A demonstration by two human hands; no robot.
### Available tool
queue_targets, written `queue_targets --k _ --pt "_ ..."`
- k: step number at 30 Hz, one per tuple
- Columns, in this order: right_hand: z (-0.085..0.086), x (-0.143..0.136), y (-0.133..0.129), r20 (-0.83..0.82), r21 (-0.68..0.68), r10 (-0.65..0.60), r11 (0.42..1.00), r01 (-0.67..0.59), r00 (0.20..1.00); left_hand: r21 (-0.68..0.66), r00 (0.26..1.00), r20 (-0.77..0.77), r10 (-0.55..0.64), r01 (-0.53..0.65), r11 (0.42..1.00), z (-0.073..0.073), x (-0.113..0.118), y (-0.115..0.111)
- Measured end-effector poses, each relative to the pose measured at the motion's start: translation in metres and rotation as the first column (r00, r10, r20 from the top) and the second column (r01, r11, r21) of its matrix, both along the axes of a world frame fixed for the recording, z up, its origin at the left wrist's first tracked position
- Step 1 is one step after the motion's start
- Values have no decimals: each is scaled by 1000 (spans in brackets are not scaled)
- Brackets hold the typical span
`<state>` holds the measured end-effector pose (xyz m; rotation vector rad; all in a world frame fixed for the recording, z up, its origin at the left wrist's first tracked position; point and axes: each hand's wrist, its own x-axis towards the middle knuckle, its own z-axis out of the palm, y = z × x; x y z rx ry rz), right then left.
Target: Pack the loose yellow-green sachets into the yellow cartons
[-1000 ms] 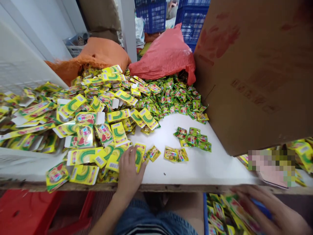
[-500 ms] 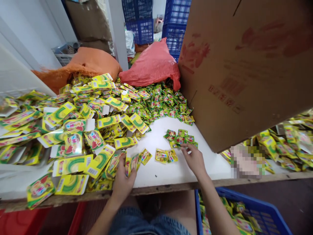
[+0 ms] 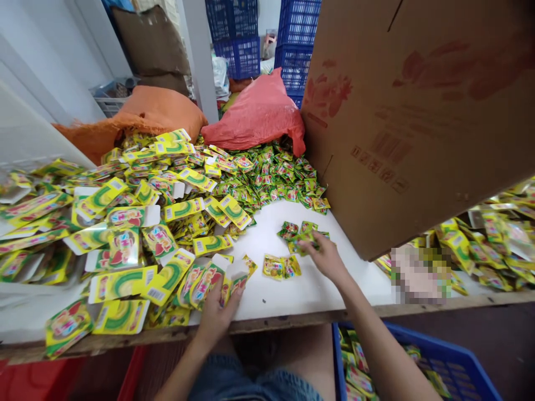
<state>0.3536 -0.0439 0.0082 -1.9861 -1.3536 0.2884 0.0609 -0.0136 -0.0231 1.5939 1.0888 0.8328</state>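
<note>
My left hand (image 3: 217,314) is closed around a small yellow-green carton (image 3: 236,278) with its white end flap open, near the table's front edge. Beside it, more printed cartons (image 3: 204,281) lean at the pile's edge. My right hand (image 3: 328,257) reaches over a small cluster of green packets (image 3: 288,229), its fingers pinched on one green packet. Part of that packet is hidden by the fingers. Between my hands, two yellow packets (image 3: 273,267) lie side by side on the white table (image 3: 267,303). Another yellow packet (image 3: 249,265) lies just behind the held carton.
A heap of cartons (image 3: 125,245) covers the left side; loose green packets (image 3: 271,178) spill from a red sack (image 3: 259,114). An orange sack (image 3: 163,108) lies behind. A big cardboard box (image 3: 401,128) stands right. Below is a blue crate (image 3: 455,362) containing packets. Another person's blurred hand (image 3: 412,273) is at right.
My right hand has moved slightly left and forward onto the green packets and pinched one. The carton in my left hand has shifted a little right, its open flap turned upward.
</note>
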Motion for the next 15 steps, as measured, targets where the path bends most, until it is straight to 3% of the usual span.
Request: queue_targets --k 3,7,10,13,15 --pt "-2 -35 4 -276 15 146 989 -147 950 -53 998 68 1 3 999 2 0 1" --pt "-22 -70 6 -494 20 30 1000 -23 869 -73 992 112 55 -47 996 0 -1 1" --pt "-36 -81 4 -300 -65 -84 996 68 950 -79 994 105 14 -6 997 1 -2 0" --pt "-39 -86 2 10 -144 -45 989 46 999 -91 993 97 -68 77 993 2 -2 0" --pt "-36 -86 1 119 -161 -11 987 30 993 -149 987 124 -102 121 981 2 -2 2"
